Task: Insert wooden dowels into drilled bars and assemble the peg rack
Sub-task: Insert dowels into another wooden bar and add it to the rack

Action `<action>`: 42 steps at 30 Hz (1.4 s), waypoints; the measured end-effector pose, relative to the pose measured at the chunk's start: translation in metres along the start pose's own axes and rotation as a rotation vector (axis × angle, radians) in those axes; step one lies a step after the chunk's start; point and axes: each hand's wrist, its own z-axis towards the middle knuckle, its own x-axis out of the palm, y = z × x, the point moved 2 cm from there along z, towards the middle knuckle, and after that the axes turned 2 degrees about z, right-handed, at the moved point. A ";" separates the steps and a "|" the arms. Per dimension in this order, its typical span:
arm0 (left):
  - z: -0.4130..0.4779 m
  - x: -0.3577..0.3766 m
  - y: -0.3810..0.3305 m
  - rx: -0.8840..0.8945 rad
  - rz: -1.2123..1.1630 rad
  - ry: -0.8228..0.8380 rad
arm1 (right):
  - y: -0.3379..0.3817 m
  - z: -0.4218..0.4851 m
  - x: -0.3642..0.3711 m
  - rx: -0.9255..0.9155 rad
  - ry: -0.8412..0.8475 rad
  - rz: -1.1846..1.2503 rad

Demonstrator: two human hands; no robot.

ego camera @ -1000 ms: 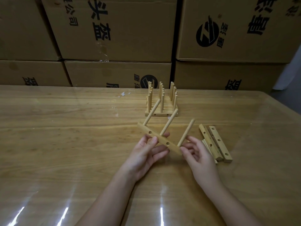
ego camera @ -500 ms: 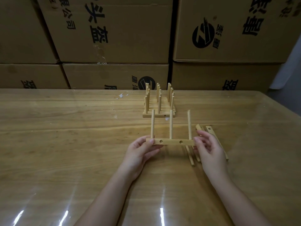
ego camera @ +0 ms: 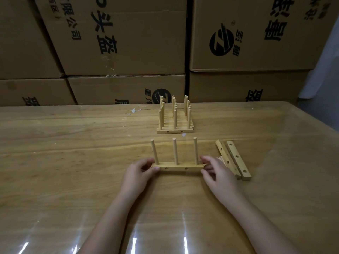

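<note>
A drilled wooden bar [ego camera: 180, 166] stands level on the table with three dowels [ego camera: 175, 154] upright in it and two side holes facing me. My left hand [ego camera: 136, 176] pinches the bar's left end and my right hand [ego camera: 218, 173] pinches its right end. Behind it sits an assembled peg rack [ego camera: 175, 123] made of several bars with upright dowels. To the right lie loose drilled bars [ego camera: 235, 158], flat on the table, apart from my right hand.
The wooden table [ego camera: 73, 162] is covered by a clear glossy sheet. Stacked cardboard boxes [ego camera: 128, 43] form a wall along the table's far edge. A white scrap [ego camera: 134, 111] lies near the back, left of the rack.
The bar with three dowels was tilted in the air, then levelled and lowered onto the table. Both hands moved to its ends.
</note>
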 end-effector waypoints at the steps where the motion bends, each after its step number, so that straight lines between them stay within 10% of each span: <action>1: 0.001 -0.001 0.001 0.006 0.012 -0.008 | 0.001 0.000 0.000 -0.008 0.015 -0.022; 42: 0.116 0.024 0.000 -0.105 0.344 0.041 | -0.003 0.006 0.003 -0.007 0.056 -0.208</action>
